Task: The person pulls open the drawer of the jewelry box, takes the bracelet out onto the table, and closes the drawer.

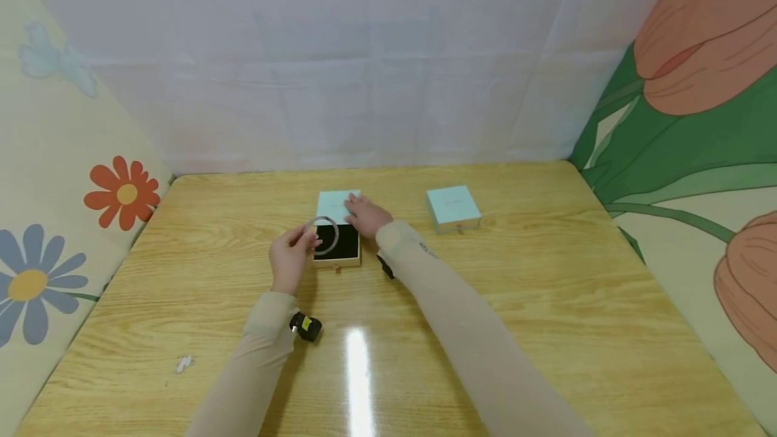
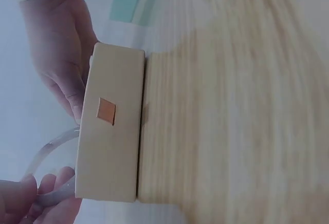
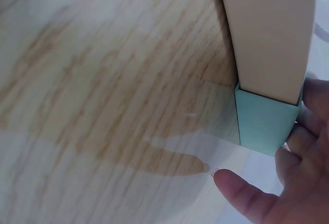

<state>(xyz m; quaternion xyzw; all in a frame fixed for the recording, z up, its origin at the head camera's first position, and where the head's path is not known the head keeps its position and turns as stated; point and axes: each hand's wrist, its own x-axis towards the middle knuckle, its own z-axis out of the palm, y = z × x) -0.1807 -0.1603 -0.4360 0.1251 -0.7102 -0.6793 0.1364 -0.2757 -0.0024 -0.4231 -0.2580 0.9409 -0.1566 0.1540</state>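
Observation:
My left hand pinches a pale, translucent bangle between thumb and fingers. The ring stands tilted over an open drawer box, whose black-lined drawer is pulled out towards me. In the left wrist view, the drawer's cream front has an orange pull tab, and the bangle is partly hidden behind it. The box's light teal sleeve lies at the back. On its top rest the fingers of my right hand; the thumb stands apart from the sleeve.
A second teal box, closed, sits to the right on the wooden table. A small white scrap lies at the front left. A white cloth hangs behind the table, with flower-painted panels on both sides.

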